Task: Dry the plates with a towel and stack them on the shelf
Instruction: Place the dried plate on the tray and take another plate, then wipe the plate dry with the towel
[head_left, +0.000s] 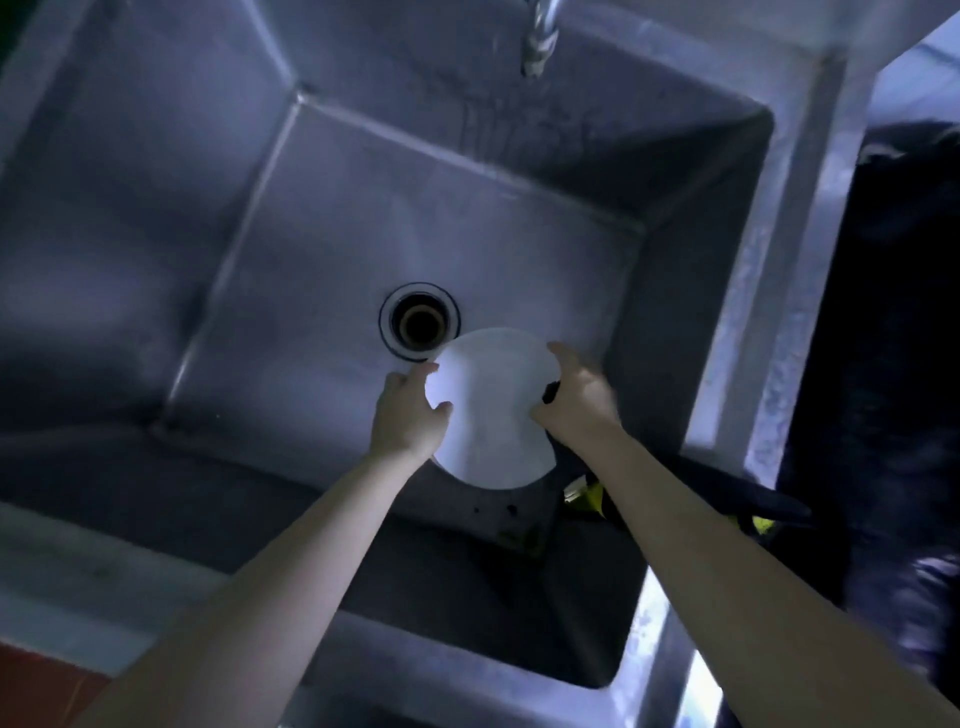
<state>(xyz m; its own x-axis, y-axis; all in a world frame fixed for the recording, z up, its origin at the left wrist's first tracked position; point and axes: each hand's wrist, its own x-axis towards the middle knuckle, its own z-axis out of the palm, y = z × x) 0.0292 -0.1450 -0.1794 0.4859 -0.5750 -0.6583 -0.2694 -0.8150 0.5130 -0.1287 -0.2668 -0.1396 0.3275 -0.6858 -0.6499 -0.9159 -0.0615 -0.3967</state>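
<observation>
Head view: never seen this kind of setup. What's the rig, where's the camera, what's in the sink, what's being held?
No machine here: a person works with bare hands, and one wide-angle camera worn on the head looks down at them. It is the only picture. Below is a steel sink, with its drain near the middle and a faucet at the top. The left hand and right hand grip opposite edges of a round white plate over the basin. Something dark, perhaps a towel, trails from under the right hand toward the right rim; too dim to be sure.
</observation>
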